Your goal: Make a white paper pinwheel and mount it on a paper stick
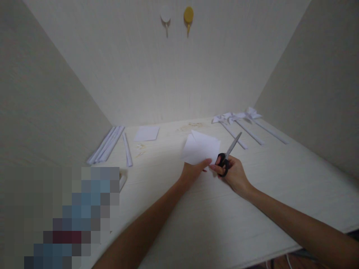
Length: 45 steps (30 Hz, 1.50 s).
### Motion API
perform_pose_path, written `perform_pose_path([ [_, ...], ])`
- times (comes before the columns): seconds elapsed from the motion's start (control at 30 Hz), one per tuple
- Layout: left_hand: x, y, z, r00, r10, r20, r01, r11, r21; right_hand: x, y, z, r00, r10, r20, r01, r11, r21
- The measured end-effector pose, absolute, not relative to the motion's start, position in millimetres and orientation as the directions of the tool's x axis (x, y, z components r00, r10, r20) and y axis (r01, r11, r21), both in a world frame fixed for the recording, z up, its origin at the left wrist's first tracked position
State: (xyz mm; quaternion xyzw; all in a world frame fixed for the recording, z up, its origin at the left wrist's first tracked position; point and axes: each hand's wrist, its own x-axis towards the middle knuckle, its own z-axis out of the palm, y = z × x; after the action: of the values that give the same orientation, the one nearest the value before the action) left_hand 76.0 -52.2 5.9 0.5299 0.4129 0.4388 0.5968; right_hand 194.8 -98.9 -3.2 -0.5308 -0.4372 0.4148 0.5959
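My left hand (193,171) grips the near edge of a folded white sheet of paper (200,148), held up a little above the pale table (202,220). Right beside it, my right hand (235,174) has its fingers through the black handles of a pair of scissors (228,154). The blades point up and to the right, next to the paper's right edge. The blades look nearly closed and do not touch the paper.
Several rolled white paper sticks (108,144) lie at the far left, beside a flat white square sheet (147,133). Paper pinwheels on sticks (243,125) lie at the far right. Two wall hooks (177,18) hang above. A blurred patch covers the lower left.
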Motion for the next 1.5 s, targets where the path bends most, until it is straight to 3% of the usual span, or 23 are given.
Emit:
perform_pose_path([
  [0.27,75.8,-50.1,4.0,0.283,0.959,-0.015,-0.065,0.035,0.997,196.4,-98.2,-6.1,0.288,0.955,0.067,-0.079,0.094,-0.993],
  [0.5,75.6,-50.1,3.4,0.269,0.963,-0.016,-0.106,0.046,0.993,196.2,-97.0,-5.3,0.306,0.95,0.069,-0.023,0.08,-0.997],
  [0.67,70.0,-37.2,1.8,0.117,0.99,-0.08,-0.282,0.11,0.953,199.2,-94.3,-9.5,0.232,0.968,0.092,0.102,0.07,-0.992],
  [0.9,54.9,-10.1,-3.0,0.107,0.993,-0.049,-0.52,0.098,0.848,200.7,-100.3,-11.8,-0.012,0.986,0.163,0.121,0.164,-0.979],
  [1.1,54.9,-8.4,-1.9,0.067,0.995,-0.068,-0.541,0.093,0.836,200.3,-106.3,-6.4,-0.13,0.989,0.065,0.279,0.1,-0.955],
  [1.23,55.7,-10.9,-0.9,0.083,0.995,-0.052,-0.529,0.088,0.844,202.0,-106.3,-3.7,-0.107,0.994,0.015,0.44,0.061,-0.896],
  [1.5,56.0,-15.9,2.1,0.097,0.994,-0.043,-0.48,0.085,0.873,205.6,-105.6,-0.7,-0.16,0.982,-0.096,0.433,-0.017,-0.901],
])
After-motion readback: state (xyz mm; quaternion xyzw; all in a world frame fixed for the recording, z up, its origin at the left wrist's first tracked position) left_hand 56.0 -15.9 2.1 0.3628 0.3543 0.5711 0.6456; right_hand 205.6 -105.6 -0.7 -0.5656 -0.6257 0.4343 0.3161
